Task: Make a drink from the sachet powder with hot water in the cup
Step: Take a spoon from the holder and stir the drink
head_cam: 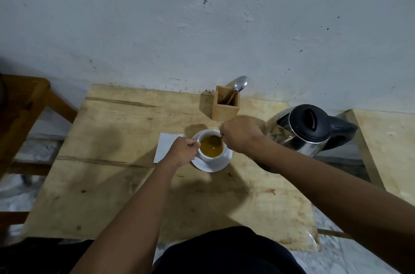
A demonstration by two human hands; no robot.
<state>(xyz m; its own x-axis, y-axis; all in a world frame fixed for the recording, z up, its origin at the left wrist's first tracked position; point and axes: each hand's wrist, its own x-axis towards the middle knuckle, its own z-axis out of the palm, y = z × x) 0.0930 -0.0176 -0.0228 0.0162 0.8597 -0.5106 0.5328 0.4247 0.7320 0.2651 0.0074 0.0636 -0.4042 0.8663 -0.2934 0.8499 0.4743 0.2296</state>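
Note:
A white cup [208, 156] full of orange-brown liquid stands on a white saucer [215, 166] in the middle of the wooden table [112, 184]. My left hand [183, 152] grips the cup at its left side, by the handle. My right hand [241, 135] is closed on a spoon [216, 140] whose bowl dips into the liquid. A white paper [165, 144], possibly the sachet, lies flat just left of the cup, partly under my left hand.
A steel electric kettle [307, 130] with a black lid stands to the right of the cup. A wooden holder [225, 107] with another spoon [240, 84] sits behind the cup against the wall. A wooden chair [24, 114] is at the left, a second wooden surface [388, 143] at the right.

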